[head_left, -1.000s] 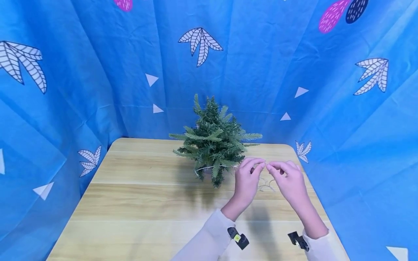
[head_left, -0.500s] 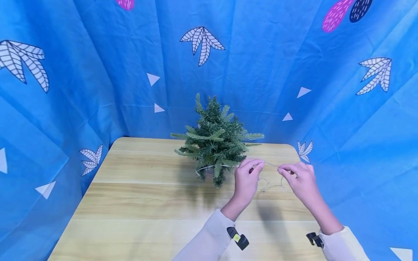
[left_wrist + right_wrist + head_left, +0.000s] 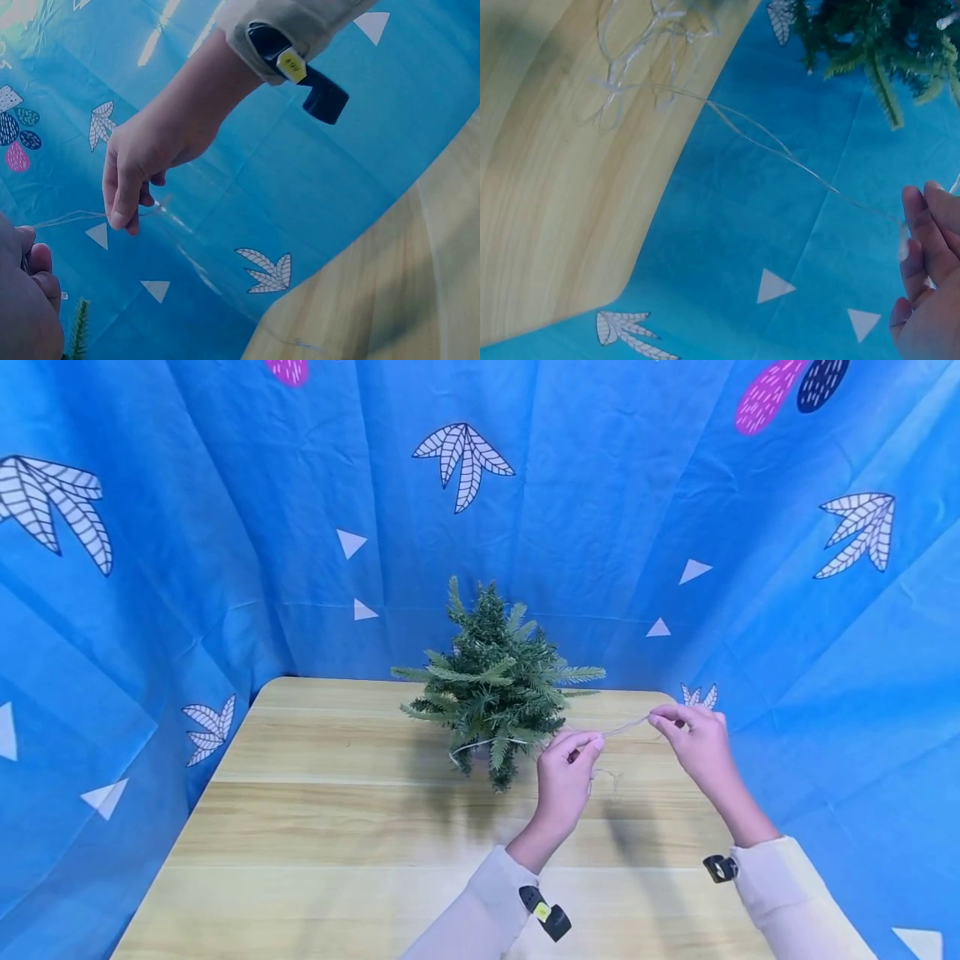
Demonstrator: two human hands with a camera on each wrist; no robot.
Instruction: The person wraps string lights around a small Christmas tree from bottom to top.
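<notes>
A small green artificial Christmas tree (image 3: 491, 689) stands at the back middle of the table. Thin, clear string lights (image 3: 626, 727) loop across its lower front branches and run out to the right. Beside the tree's right side, my left hand (image 3: 564, 781) pinches the wire between thumb and fingers. Farther right and slightly higher, my right hand (image 3: 699, 743) pinches the same wire, and a short stretch spans between both hands. In the right wrist view, a doubled length of wire leads to a loose tangle (image 3: 612, 84) on the table.
The light wooden table (image 3: 315, 827) has rounded back corners. A blue curtain (image 3: 600, 510) with leaf and triangle prints hangs behind it and along both sides. Black straps (image 3: 546, 910) sit over the pale sleeves at the wrists.
My right hand has moved right and then upward, away from the left, drawing out wire between them. The wire on the table has shifted. My left hand and the tree stay nearly in place.
</notes>
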